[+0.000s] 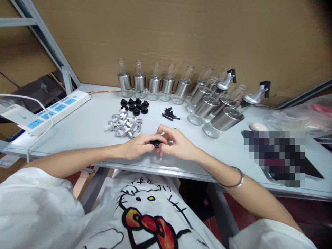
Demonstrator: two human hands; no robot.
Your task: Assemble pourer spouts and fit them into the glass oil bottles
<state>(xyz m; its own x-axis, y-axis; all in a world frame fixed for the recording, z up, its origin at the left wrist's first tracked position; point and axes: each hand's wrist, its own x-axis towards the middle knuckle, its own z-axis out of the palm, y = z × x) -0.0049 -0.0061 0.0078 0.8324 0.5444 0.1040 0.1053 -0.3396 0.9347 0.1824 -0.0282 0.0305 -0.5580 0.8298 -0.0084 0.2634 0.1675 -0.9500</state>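
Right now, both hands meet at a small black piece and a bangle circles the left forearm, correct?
No: the head view shows the bangle on the right forearm, not the left. The left hand and right hand do meet at the small black piece.

Left hand point(140, 146) pinches small black part point(156, 144) over table point(98, 107); right hand point(178, 144) at its side. Silver fittings point(129, 130) heaped beyond, black caps point(136, 111) behind them, black sticks point(169, 114) rightward. Steel-sleeved bottles point(155, 84) along back.

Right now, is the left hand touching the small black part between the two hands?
Touching: the head view shows the left hand with the small black part held between its thumb and fingers.
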